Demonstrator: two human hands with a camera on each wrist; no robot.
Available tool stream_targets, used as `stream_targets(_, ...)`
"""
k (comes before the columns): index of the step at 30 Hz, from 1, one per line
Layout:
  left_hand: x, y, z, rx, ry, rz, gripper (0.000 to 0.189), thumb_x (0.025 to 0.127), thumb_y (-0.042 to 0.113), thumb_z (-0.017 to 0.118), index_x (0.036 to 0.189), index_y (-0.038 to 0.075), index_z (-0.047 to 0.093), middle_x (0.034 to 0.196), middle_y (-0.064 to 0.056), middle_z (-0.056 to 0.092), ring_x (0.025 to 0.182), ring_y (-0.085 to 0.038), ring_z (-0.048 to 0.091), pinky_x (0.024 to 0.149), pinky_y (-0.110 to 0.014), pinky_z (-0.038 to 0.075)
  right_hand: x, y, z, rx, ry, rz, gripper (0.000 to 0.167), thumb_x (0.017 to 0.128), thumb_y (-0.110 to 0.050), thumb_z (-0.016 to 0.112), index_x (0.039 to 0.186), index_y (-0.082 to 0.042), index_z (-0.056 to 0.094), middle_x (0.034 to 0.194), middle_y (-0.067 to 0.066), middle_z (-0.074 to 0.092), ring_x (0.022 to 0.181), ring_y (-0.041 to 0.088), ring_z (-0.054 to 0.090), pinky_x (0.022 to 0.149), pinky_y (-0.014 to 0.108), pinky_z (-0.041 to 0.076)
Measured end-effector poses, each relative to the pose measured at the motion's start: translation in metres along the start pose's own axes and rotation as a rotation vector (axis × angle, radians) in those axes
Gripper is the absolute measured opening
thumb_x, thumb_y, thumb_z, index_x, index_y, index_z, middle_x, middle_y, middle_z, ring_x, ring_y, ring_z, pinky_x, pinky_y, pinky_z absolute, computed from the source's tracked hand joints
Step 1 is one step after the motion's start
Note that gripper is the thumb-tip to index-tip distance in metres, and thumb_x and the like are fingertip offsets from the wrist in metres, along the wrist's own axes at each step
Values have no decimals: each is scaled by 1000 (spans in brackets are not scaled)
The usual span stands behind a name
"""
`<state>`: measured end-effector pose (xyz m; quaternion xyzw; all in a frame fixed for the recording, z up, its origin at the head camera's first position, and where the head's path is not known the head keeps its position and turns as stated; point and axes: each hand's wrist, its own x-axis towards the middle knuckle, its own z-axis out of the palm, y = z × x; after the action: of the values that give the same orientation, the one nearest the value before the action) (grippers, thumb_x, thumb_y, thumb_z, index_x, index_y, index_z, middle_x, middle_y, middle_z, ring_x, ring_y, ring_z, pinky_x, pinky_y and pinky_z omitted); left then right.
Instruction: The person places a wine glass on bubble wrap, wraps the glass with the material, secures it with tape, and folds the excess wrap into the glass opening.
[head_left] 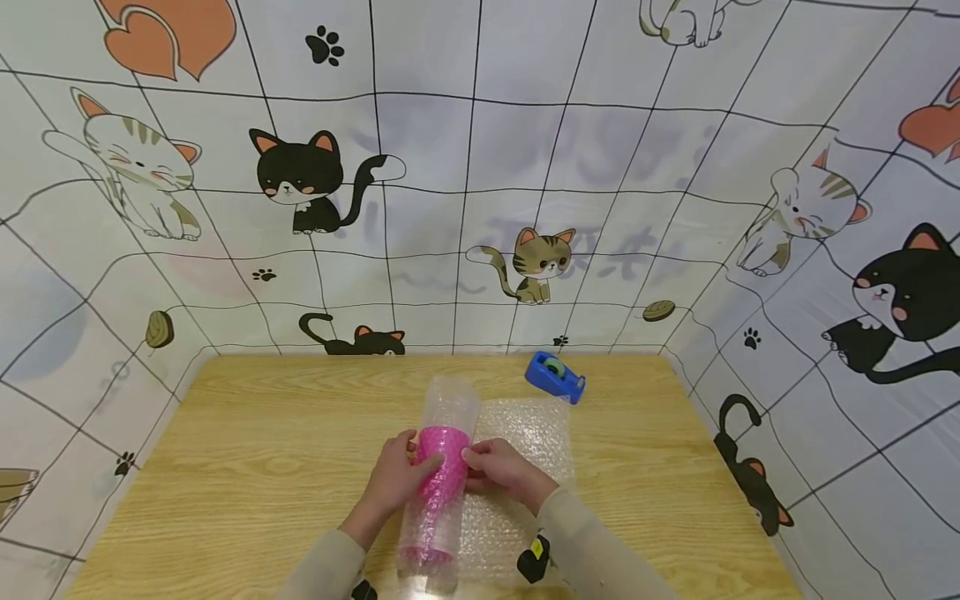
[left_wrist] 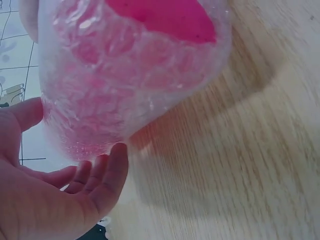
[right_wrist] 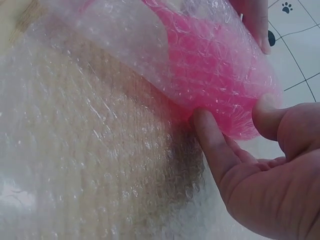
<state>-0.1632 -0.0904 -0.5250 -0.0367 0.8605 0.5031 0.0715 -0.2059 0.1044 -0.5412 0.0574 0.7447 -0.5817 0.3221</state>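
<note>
A bright pink cylinder [head_left: 448, 442] lies rolled up in clear bubble wrap [head_left: 525, 429], whose loose end spreads flat on the table to the right. The wrap sticks out past the pink part at the far and near ends. My left hand [head_left: 396, 473] holds the roll from its left side, thumb over the top; in the left wrist view the fingertips [left_wrist: 118, 152] touch the wrap. On the other side, my right hand [head_left: 513, 471] grips the roll between thumb and fingers, also visible in the right wrist view. What the pink cylinder is cannot be made out.
A blue tape dispenser [head_left: 551, 382] with a roll of tape stands at the back of the wooden table [head_left: 262, 433], beyond the sheet's far right corner. Cat-printed cloth [head_left: 420, 225] encloses the table at the back and sides.
</note>
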Motion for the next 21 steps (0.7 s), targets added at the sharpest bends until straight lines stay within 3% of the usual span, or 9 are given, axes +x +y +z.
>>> stream_targets(5, 0, -1, 1, -11, -50, -21, 77, 90, 40, 67, 139, -13, 40, 129, -31, 56, 114, -43, 59, 93, -51, 53, -1, 3, -2, 35, -12, -41, 45, 98, -24, 58, 131, 7, 53, 107, 14, 70, 90, 17, 69, 84, 36, 59)
stream_targets(11, 1, -4, 4, -23, -105, -69, 83, 90, 49, 63, 141, -11, 38, 136, -32, 51, 122, -46, 54, 99, -55, 48, 0, 3, -5, 14, -10, -29, 43, 99, -24, 57, 131, 4, 56, 107, 12, 71, 91, 17, 69, 83, 34, 59)
stream_targets(21, 0, 1, 9, -46, -99, -78, 86, 89, 46, 66, 142, -12, 31, 135, -36, 49, 120, -47, 55, 96, -54, 51, 0, 2, -9, -4, 13, -18, 39, 98, -20, 58, 129, 3, 56, 103, 11, 71, 89, 18, 70, 85, 37, 59)
